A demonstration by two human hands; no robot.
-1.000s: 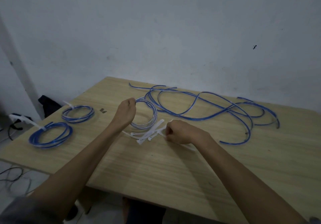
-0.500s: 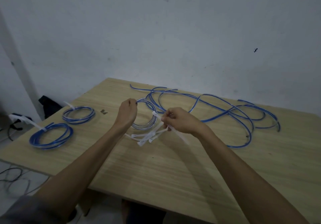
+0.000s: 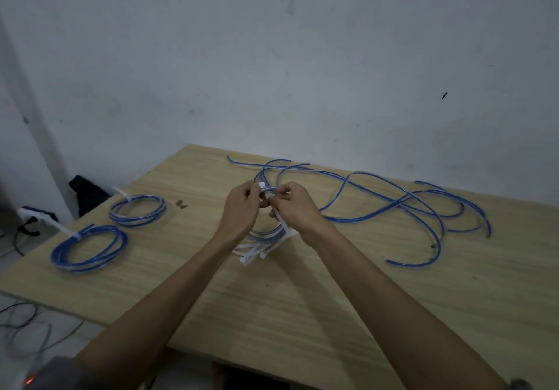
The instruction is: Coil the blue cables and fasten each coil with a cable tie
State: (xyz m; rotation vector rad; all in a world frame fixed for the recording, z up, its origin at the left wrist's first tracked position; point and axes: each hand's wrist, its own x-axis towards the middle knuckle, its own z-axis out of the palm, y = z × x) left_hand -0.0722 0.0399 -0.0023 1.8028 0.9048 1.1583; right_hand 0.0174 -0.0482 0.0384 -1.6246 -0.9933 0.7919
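Both hands meet above the middle of the desk (image 3: 302,314), holding a coil (image 3: 266,235) of blue cable upright between them. The left hand (image 3: 240,208) has its fingers curled round the coil's top on the left, where the head of a white tie (image 3: 282,223) shows just above the fingertips. The right hand (image 3: 298,205) pinches the same spot from the right — its fingers are curled on the tie, whose tail runs down under the palm toward the desk. The coil's lower arc hangs below the two wrists, close over a small heap of spare ties (image 3: 252,253) lying on the wood; whether it touches them cannot be told.

To the right and behind the hands, loose cables (image 3: 393,205) sprawl in long loops toward the far right edge, the nearest strands passing just behind the right hand. Well apart on the left lie two finished coils — a near coil (image 3: 87,249) by the left edge and a far coil (image 3: 137,209) just behind it, each bound with a white tie whose tail sticks out up and to the left.

A small dark mark (image 3: 181,204) sits on the wood between the far coil and the left hand.
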